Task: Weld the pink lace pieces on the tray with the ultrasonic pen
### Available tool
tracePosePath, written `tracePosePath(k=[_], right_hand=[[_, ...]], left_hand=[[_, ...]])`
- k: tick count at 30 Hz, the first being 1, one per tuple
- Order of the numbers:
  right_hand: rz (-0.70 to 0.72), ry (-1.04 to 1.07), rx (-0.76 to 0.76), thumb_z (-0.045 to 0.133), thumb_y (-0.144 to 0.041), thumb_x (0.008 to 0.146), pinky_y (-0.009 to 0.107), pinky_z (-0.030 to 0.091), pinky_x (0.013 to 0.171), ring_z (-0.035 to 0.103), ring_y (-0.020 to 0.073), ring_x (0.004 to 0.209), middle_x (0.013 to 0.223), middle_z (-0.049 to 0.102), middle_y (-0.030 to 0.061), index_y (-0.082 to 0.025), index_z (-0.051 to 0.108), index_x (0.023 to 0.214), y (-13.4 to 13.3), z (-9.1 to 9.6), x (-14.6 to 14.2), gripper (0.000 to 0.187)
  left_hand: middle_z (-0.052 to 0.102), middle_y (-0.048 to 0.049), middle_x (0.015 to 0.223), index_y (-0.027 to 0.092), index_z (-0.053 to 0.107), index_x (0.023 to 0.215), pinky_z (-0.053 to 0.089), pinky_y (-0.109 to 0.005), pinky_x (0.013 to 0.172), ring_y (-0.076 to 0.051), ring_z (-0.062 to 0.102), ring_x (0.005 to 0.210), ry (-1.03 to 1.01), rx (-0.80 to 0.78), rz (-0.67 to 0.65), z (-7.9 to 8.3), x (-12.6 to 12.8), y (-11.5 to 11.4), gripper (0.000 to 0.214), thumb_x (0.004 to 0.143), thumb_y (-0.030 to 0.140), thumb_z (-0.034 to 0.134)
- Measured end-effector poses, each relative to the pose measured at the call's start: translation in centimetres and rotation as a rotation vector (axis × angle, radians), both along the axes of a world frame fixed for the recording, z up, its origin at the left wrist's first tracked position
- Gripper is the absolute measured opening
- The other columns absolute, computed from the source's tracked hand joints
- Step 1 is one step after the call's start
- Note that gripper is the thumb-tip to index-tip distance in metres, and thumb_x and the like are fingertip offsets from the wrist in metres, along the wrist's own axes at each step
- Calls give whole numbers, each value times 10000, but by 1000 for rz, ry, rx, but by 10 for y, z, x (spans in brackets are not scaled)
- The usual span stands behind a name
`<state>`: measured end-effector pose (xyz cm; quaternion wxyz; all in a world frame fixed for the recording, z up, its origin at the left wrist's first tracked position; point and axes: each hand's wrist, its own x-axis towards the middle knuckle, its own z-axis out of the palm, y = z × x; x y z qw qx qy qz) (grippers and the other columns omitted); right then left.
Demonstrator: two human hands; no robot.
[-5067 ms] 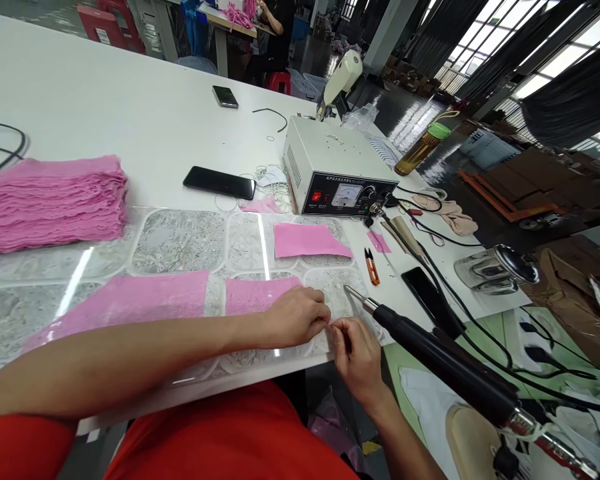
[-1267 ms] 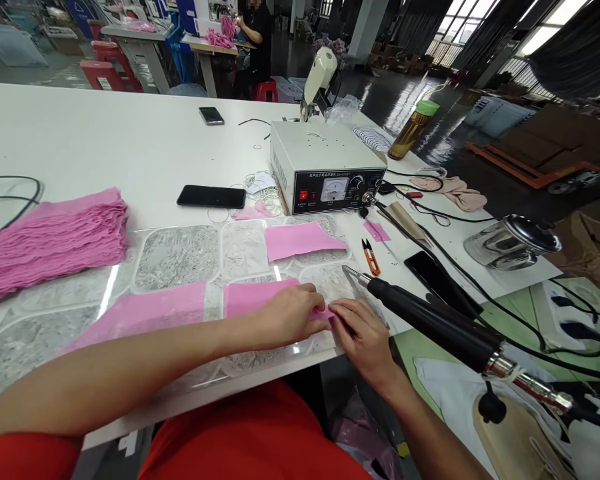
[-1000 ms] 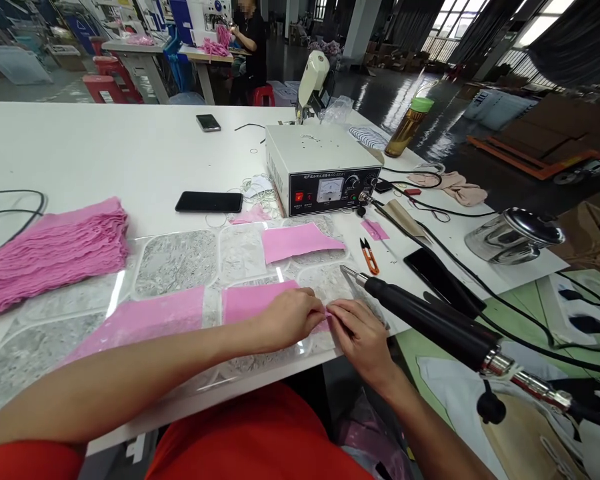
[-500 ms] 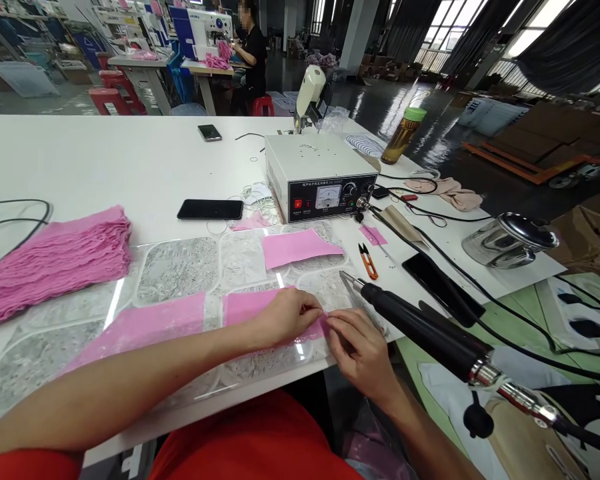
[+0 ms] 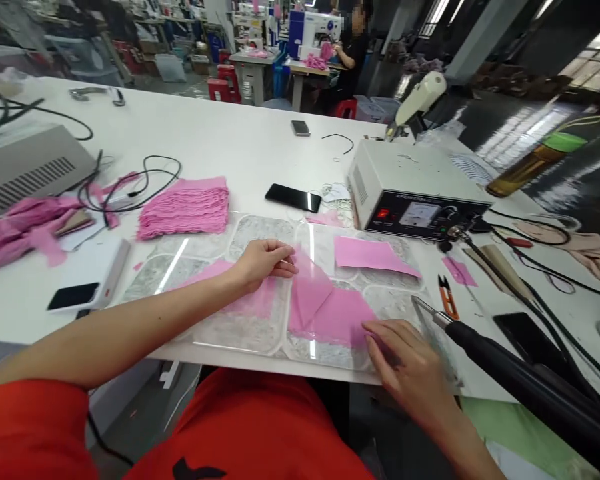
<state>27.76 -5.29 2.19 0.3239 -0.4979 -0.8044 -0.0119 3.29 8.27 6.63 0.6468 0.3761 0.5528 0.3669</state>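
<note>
My left hand point(image 5: 267, 265) pinches a corner of a thin pink fabric piece point(image 5: 310, 287) and holds that corner up off the mat, so the fabric slants in a fold. Thumb and fingers of my right hand point(image 5: 405, 350) close on the right end of the pink fabric, low over the mat. Whether one or two layers lie here I cannot tell. Another pink piece point(image 5: 250, 300) lies flat, partly under my left forearm. A third pink piece point(image 5: 373, 257) rests behind, toward the white control box point(image 5: 420, 177).
A clear patterned mat point(image 5: 253, 233) covers the front of the white table. Right of my right hand lies a black handheld tool point(image 5: 510, 367) with a metal tip, near orange thread snips point(image 5: 449, 298). A pink fabric stack point(image 5: 185, 207), phone point(image 5: 293, 198) and cables stand farther back.
The view has swung left. My hands, close together before, are now apart; the left has drawn a fabric corner up and leftward, while the right stays at the fabric's right end.
</note>
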Motion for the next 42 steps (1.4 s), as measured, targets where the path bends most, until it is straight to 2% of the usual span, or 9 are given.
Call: tracePosePath(k=[7, 14, 19, 25, 31, 34, 38, 40, 42], right_hand=[[172, -98, -39, 549, -213, 879, 307, 483, 633, 638, 180, 706, 778, 691, 43, -175, 644, 876, 44, 7, -76, 102], [237, -169, -70, 600, -234, 829, 286, 438, 600, 606, 177, 677, 732, 651, 38, -169, 630, 863, 54, -1, -108, 79], [260, -243, -104, 592, -187, 812, 268, 416, 584, 582, 166, 659, 723, 631, 29, -174, 614, 797, 59, -4, -118, 30], [247, -264, -146, 516, -97, 830, 253, 389, 554, 528, 134, 594, 655, 584, 10, -174, 576, 710, 68, -6, -117, 154], [233, -138, -175, 520, -109, 841, 234, 400, 546, 535, 122, 603, 666, 591, 4, -176, 550, 733, 84, 19, -114, 131], [291, -99, -137, 512, -108, 852, 231, 399, 565, 528, 118, 618, 671, 584, 4, -174, 551, 743, 87, 27, -121, 133], [440, -185, -37, 488, -79, 857, 266, 367, 579, 498, 139, 616, 648, 561, 15, -170, 548, 711, 77, 15, -134, 182], [483, -211, -14, 476, -60, 857, 280, 342, 576, 483, 147, 610, 637, 552, 16, -170, 543, 697, 71, 7, -137, 206], [506, -210, -14, 472, -46, 856, 285, 319, 569, 469, 150, 605, 635, 545, 16, -170, 542, 696, 68, 1, -137, 214]], left_hand=[[642, -29, 632, 98, 558, 747, 565, -205, 566, -127, 680, 563, -77, 32, 222, -5, -56, -20, 141, 885, 119, 576], [646, -27, 622, 117, 529, 775, 557, -200, 565, -131, 686, 579, -94, 19, 310, -10, -102, -43, 131, 905, 124, 542], [648, -28, 615, 125, 498, 779, 561, -207, 577, -140, 695, 588, -115, -20, 282, -11, -107, -45, 146, 924, 109, 506], [634, -21, 606, 124, 503, 775, 573, -227, 607, -147, 699, 607, -177, -2, 227, -11, -97, -36, 142, 916, 110, 517], [662, -21, 733, 122, 524, 772, 568, -229, 682, -100, 674, 649, -145, 59, 249, -13, -109, -32, 106, 877, 121, 540], [641, 2, 697, 132, 542, 759, 534, -213, 640, -89, 635, 619, 49, 144, 200, -13, -125, -40, 106, 852, 178, 558], [590, 12, 624, 148, 611, 778, 389, -210, 501, -96, 509, 527, 586, 362, 6, -17, -149, -59, 170, 836, 294, 549], [582, 2, 675, 156, 615, 753, 369, -222, 525, -100, 491, 564, 783, 506, -46, -21, -158, -69, 178, 835, 284, 522], [591, -17, 766, 159, 602, 745, 394, -236, 581, -109, 519, 635, 876, 610, -87, -27, -163, -78, 176, 843, 246, 484]])
